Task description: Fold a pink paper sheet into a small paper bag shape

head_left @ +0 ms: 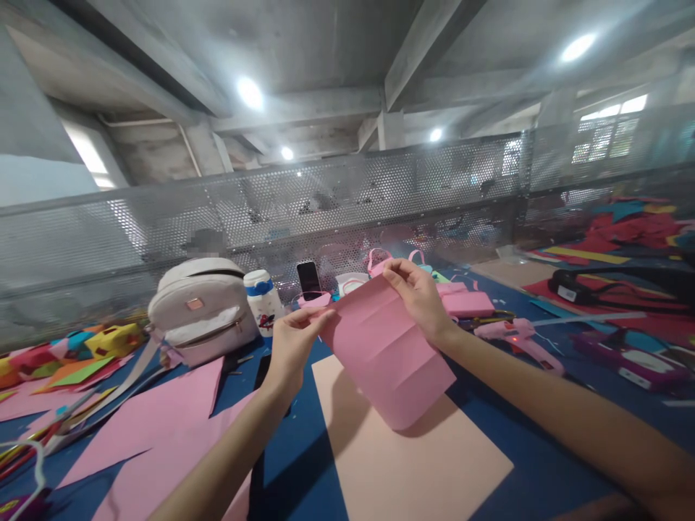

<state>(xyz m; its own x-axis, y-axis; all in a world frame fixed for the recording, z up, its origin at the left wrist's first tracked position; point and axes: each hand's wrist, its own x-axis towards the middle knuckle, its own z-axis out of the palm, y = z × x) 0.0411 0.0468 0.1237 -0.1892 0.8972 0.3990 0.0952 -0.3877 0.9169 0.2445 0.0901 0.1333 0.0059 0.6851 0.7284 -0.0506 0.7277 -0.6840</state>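
A sheet of pink paper (385, 354) with parallel crease lines hangs between my hands, tilted, its lower end curling over the table. My left hand (296, 340) pinches its upper left corner between thumb and fingers. At the upper right corner, my right hand (415, 293) pinches the same edge. Below the pink sheet lies a larger pale peach sheet (413, 477) on the blue table. More pink sheets (157, 420) are spread out to the left, partly behind my left forearm.
Behind the sheets stand a pale backpack (200, 311), a white bottle with a blue lid (262, 300) and a propped phone (309, 281). To the right lie a pink glue gun (524, 340) and a purple device (633, 362). A perforated metal screen (347, 202) closes off the back.
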